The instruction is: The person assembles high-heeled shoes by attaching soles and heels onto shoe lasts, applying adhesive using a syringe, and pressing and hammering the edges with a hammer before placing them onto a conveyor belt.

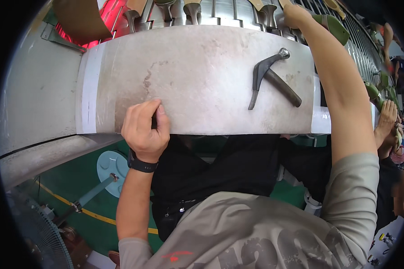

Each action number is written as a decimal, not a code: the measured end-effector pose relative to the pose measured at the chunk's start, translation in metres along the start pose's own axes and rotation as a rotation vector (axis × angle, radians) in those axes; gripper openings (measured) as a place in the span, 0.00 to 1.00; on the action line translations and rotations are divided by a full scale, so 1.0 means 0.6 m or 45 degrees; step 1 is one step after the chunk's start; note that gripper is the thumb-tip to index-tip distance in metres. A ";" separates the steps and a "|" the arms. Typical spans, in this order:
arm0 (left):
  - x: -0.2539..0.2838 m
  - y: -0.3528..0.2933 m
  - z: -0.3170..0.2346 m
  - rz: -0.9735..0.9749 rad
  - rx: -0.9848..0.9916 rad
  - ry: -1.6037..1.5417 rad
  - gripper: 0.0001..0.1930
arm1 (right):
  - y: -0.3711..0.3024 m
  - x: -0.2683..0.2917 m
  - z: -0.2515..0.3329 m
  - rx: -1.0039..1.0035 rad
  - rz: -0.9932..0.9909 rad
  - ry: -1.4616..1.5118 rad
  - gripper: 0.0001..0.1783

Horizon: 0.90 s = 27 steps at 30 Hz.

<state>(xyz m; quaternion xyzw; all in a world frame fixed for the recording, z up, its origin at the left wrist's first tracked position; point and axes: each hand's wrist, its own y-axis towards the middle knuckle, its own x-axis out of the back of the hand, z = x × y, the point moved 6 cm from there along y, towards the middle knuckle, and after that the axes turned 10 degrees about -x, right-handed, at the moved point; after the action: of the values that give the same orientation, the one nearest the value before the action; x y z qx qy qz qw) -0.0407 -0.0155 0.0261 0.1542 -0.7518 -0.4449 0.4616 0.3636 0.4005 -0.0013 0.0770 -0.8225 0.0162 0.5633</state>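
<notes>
My left hand point(144, 130) rests curled at the near edge of a worn pale work table point(197, 76), fingers closed around something small and dark that I cannot make out. My right hand point(296, 15) reaches far across the table to the conveyor rack behind it and grips an olive-green shoe point(332, 27) standing on a metal holder. A dark hammer-like tool point(269, 78) with a rounded metal head lies on the table's right part, untouched by either hand.
A conveyor point(202, 11) with several metal shoe holders runs along the table's far side. More green shoes point(375, 92) follow to the right, where another person's hands point(388, 119) work. A fan point(40, 233) and a round stool base point(112, 166) stand on the green floor at lower left.
</notes>
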 end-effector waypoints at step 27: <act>-0.011 0.034 0.001 0.539 0.272 -0.029 0.15 | 0.268 0.128 -0.164 -0.694 -0.395 0.666 0.26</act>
<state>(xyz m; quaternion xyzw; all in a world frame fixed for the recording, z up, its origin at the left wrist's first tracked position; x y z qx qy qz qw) -0.0342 0.0007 0.0387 0.0360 -0.8154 -0.2581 0.5170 0.4041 0.5619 0.1156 0.0415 -0.6043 -0.2685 0.7490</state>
